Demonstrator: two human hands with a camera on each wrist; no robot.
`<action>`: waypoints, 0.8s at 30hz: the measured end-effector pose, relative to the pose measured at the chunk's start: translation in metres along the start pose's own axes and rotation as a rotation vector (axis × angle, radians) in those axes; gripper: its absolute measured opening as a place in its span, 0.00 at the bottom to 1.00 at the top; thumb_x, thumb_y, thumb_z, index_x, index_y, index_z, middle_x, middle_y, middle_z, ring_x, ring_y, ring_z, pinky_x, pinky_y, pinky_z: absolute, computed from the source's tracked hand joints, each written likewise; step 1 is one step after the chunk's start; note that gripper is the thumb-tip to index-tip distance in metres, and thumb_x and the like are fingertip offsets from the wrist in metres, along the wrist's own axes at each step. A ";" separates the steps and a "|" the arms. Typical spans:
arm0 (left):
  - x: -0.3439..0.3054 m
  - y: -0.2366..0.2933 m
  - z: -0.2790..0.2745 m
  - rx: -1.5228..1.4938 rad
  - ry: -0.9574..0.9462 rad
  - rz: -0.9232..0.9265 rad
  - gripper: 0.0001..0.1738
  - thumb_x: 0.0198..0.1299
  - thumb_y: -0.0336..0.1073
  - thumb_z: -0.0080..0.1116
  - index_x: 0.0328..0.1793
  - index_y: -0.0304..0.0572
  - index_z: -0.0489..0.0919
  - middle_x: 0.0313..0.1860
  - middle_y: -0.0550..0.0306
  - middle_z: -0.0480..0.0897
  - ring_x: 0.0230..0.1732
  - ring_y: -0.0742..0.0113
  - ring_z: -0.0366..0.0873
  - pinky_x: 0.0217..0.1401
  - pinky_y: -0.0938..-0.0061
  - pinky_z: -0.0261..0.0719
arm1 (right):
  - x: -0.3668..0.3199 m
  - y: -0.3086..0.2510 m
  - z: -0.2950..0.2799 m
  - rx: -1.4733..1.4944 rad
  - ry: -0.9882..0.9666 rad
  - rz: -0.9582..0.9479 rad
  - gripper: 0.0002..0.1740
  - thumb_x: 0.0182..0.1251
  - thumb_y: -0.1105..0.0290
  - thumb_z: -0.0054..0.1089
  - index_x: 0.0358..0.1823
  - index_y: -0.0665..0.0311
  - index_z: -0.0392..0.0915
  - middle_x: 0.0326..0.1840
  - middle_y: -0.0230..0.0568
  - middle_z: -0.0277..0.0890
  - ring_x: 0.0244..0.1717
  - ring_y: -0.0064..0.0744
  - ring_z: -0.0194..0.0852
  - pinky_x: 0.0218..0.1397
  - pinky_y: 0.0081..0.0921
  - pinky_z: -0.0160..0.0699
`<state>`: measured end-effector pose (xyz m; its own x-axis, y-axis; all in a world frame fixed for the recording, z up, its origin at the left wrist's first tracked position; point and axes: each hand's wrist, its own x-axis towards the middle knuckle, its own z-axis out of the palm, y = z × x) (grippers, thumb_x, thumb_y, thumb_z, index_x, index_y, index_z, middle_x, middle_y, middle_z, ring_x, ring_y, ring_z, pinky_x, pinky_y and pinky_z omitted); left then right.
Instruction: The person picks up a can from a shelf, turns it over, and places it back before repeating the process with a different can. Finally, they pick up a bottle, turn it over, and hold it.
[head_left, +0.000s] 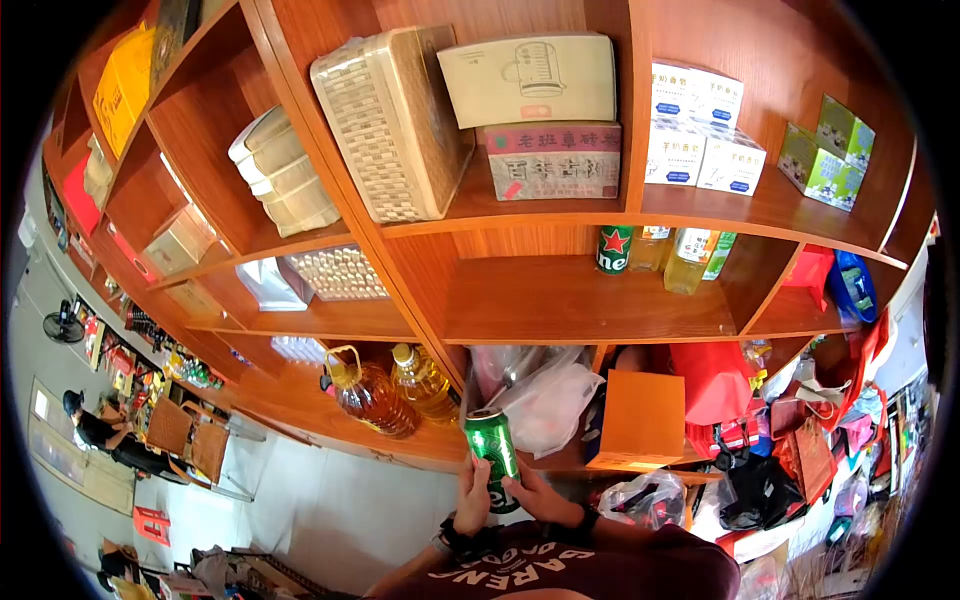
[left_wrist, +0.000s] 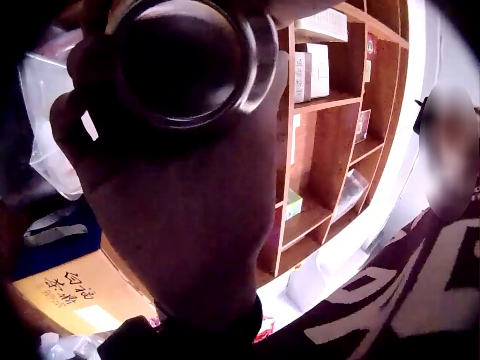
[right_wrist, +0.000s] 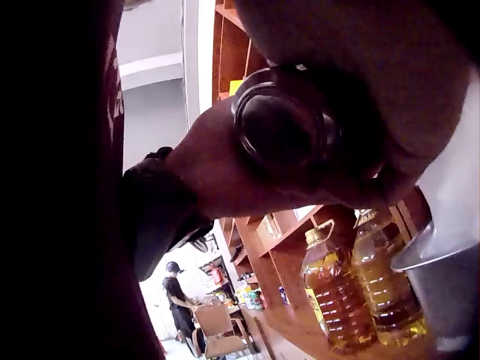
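Both hands hold a green drink can [head_left: 492, 445] upright in front of the chest, below the shelf edge in the head view. The left hand [head_left: 473, 500] grips its left side, thumb against the front. From the right, the right hand [head_left: 545, 499] has its thumb and fingers around the lower part. Each wrist view shows the can's round, dark base [left_wrist: 180, 64] close up, with the fingers around it in shadow. A similar green can with a red star [head_left: 613, 249] stands on the middle shelf beside bottles of yellowish liquid [head_left: 688, 262].
Two large oil bottles [head_left: 372, 398] stand on the low shelf to the left. White plastic bags [head_left: 545, 405] and an orange box [head_left: 640, 420] lie near the hands. Above are a woven case [head_left: 380, 125] and cartons [head_left: 530, 80]. Bags crowd the right; a person [head_left: 100, 430] is far left.
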<state>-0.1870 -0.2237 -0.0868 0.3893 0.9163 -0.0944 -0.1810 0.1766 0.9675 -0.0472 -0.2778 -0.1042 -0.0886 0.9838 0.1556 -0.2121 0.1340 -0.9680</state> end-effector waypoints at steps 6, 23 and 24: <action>0.011 0.016 -0.039 -0.071 -0.055 -0.064 0.18 0.81 0.43 0.43 0.64 0.39 0.73 0.50 0.64 0.78 0.47 0.78 0.74 0.50 0.80 0.75 | 0.020 0.012 0.035 0.032 0.065 0.127 0.35 0.84 0.62 0.46 0.83 0.69 0.48 0.76 0.42 0.62 0.75 0.31 0.58 0.78 0.29 0.56; -0.016 0.044 -0.218 -0.141 0.201 0.094 0.20 0.80 0.43 0.47 0.67 0.36 0.72 0.52 0.63 0.79 0.51 0.77 0.72 0.57 0.79 0.72 | 0.121 0.071 0.177 -0.072 -0.314 0.224 0.35 0.84 0.51 0.44 0.81 0.65 0.53 0.76 0.46 0.63 0.74 0.38 0.61 0.76 0.35 0.60; -0.018 0.047 -0.227 -0.119 0.241 0.186 0.20 0.80 0.42 0.47 0.68 0.35 0.71 0.52 0.62 0.79 0.52 0.75 0.73 0.60 0.78 0.71 | 0.130 0.069 0.189 -0.047 -0.335 0.210 0.34 0.84 0.51 0.44 0.80 0.65 0.54 0.75 0.46 0.63 0.73 0.37 0.61 0.76 0.34 0.60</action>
<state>-0.4076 -0.1502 -0.0930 0.1168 0.9930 0.0150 -0.3389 0.0257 0.9405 -0.2574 -0.1626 -0.1135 -0.4400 0.8980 0.0013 -0.1111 -0.0530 -0.9924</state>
